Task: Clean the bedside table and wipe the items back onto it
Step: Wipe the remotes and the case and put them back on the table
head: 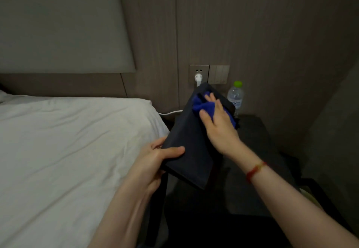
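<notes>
My left hand (155, 156) grips the near corner of a flat dark rectangular item (192, 142), thumb on top, holding it tilted above the gap between bed and bedside table. My right hand (217, 123) presses a blue cloth (204, 106) onto the item's upper part, fingers lying over the cloth. The dark bedside table (258, 142) lies below and to the right. A clear water bottle (235, 97) with a green cap stands at the table's back edge by the wall.
A bed with a white sheet (68, 150) fills the left. On the wall behind are a socket with a white plug (198, 77), its cable (171, 112) running left, and a switch panel (219, 73). A wall closes in at right.
</notes>
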